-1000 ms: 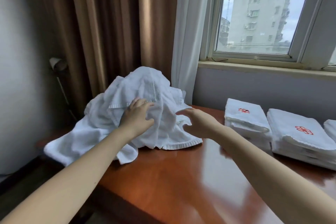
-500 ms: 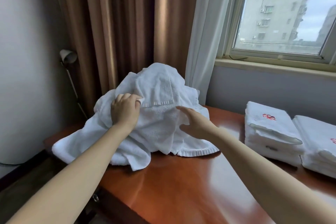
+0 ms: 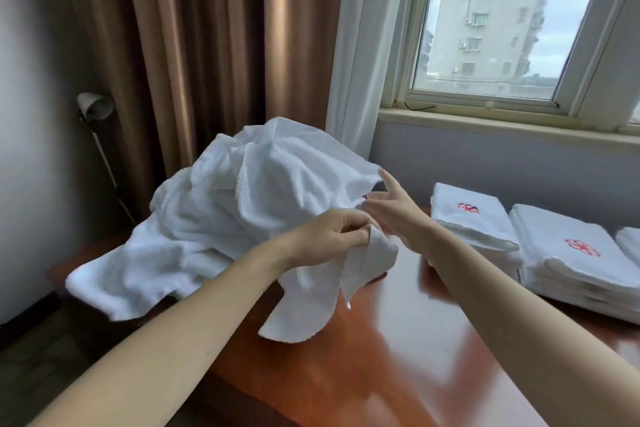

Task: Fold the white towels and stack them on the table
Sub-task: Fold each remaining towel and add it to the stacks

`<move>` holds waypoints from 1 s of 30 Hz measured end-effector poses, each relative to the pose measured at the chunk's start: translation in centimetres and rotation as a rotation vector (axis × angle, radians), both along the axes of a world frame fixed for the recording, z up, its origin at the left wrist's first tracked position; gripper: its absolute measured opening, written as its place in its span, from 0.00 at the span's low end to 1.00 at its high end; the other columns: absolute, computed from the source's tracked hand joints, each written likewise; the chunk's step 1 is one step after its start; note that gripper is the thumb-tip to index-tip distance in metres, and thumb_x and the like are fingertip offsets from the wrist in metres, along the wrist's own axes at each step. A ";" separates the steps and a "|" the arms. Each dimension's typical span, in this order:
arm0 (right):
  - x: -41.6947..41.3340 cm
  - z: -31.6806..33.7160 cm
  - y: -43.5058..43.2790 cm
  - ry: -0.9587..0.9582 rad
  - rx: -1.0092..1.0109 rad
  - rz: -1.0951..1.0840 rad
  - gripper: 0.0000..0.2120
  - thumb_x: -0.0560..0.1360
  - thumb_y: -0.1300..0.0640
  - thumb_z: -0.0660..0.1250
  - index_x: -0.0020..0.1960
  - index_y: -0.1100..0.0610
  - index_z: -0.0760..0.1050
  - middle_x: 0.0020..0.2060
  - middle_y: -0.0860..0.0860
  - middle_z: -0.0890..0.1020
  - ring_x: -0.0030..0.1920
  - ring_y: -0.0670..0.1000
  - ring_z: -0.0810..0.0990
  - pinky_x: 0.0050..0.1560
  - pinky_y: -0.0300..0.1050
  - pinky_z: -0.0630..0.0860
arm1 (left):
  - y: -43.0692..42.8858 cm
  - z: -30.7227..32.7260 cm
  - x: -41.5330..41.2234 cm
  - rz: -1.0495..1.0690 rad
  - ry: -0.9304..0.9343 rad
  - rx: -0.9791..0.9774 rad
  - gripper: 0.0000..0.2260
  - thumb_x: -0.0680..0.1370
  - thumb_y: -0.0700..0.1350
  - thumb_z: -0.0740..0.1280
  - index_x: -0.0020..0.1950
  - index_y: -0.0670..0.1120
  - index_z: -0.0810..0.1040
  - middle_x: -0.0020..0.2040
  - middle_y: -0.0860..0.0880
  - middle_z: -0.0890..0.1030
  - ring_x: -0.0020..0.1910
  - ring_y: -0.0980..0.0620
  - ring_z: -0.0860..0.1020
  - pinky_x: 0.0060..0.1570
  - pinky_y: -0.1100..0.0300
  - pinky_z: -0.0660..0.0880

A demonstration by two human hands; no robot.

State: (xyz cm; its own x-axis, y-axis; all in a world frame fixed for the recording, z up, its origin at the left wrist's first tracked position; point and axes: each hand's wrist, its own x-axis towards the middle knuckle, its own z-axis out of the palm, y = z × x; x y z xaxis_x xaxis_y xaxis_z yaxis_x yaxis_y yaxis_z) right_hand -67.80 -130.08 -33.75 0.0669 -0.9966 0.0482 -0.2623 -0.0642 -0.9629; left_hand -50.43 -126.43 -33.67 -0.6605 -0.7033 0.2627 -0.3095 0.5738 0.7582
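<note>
Along the bottom of the frame, bare polished wood of the table is shown btwn the two forearms, w/ its near-left edge running diagonally at lower centre. Just above that, at centre frame, a white towel is pinched by the left hand, thumb and curled fingers closed on a fold; its loose hem hangs down to the wood. The right hand is held flat and spread, nothing gripped, fingertips at the right edge of the heap of unfolded towels; contact can't be told. The heap is piled at centre-left, its lower-left part draped past the table's left edge. Right of the hands, a folded stack w/ a red emblem is set, a second stack just beside it, and a third stack cut by the right frame edge. A strip of bare wood is seen btwn the heap and the stacks. Farther back, a lamp at left, a brown curtain, a sheer white curtain and a window at upper right are seen.
</note>
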 end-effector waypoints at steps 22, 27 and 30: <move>-18.4 -2.9 18.1 1.144 0.417 -0.007 0.22 0.70 0.68 0.62 0.55 0.49 0.84 0.46 0.52 0.84 0.42 0.52 0.83 0.39 0.41 0.80 | 6.2 -6.3 -16.2 -0.039 -0.499 -0.166 0.14 0.78 0.44 0.63 0.61 0.53 0.81 0.59 0.54 0.82 0.56 0.55 0.78 0.59 0.59 0.75; -23.8 -3.3 22.0 1.285 0.479 -0.237 0.18 0.71 0.67 0.64 0.55 0.53 0.83 0.50 0.52 0.84 0.48 0.54 0.82 0.47 0.45 0.81 | 8.5 -7.3 -21.2 -0.179 -0.500 -0.098 0.14 0.77 0.45 0.63 0.60 0.55 0.81 0.55 0.56 0.82 0.53 0.58 0.78 0.55 0.63 0.75; -25.3 -3.8 23.2 1.473 0.475 -0.452 0.14 0.75 0.62 0.64 0.58 0.53 0.80 0.56 0.53 0.81 0.56 0.56 0.78 0.49 0.46 0.72 | 9.7 -7.4 -23.1 -0.283 -0.443 -0.060 0.13 0.77 0.45 0.64 0.59 0.54 0.81 0.52 0.57 0.82 0.51 0.61 0.79 0.52 0.66 0.75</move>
State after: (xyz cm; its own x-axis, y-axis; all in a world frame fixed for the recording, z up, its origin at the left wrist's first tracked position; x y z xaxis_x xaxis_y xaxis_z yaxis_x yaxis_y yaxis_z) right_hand -93.10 -106.84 -37.52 -0.5149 -0.8523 -0.0925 -0.8452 0.4866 0.2209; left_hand -73.55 -116.75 -41.03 -0.8789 -0.4742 -0.0508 -0.4201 0.7193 0.5533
